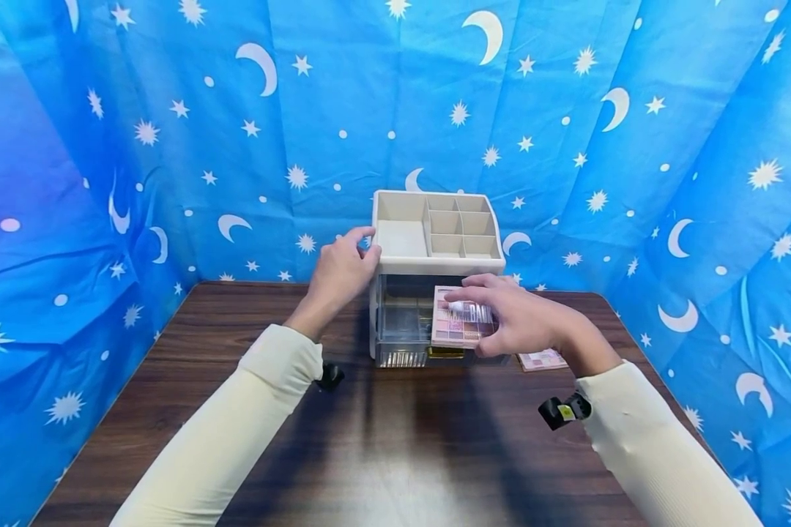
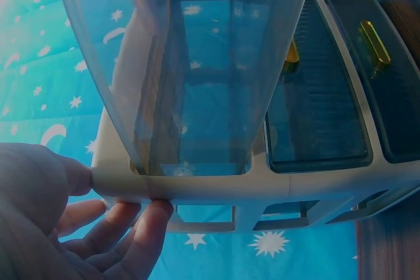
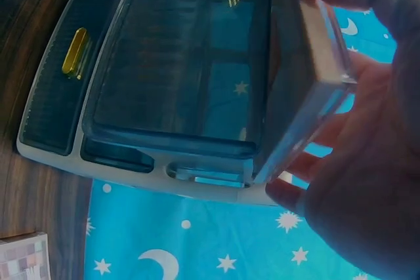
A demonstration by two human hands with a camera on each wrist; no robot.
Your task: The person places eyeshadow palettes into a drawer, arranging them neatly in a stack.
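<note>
A white drawer organizer (image 1: 438, 262) stands at the back of the table, its clear top drawer (image 1: 402, 326) pulled out toward me. My left hand (image 1: 344, 267) grips the organizer's upper left edge, thumb toward the front; the left wrist view shows fingertips curled at the frame's corner. With my right hand (image 1: 524, 315) I hold an eyeshadow palette (image 1: 444, 326), tilted over the right part of the open drawer. Thumb and fingers clasp its side in the right wrist view, where the palette (image 3: 321, 50) overlaps the drawer wall.
Another palette (image 1: 542, 360) lies on the dark wooden table (image 1: 395, 454), right of the organizer. Divided compartments (image 1: 464, 223) form the organizer's top. Lower drawers with gold handles (image 2: 375, 42) are closed. A blue star-and-moon cloth (image 1: 382, 95) hangs behind and at both sides.
</note>
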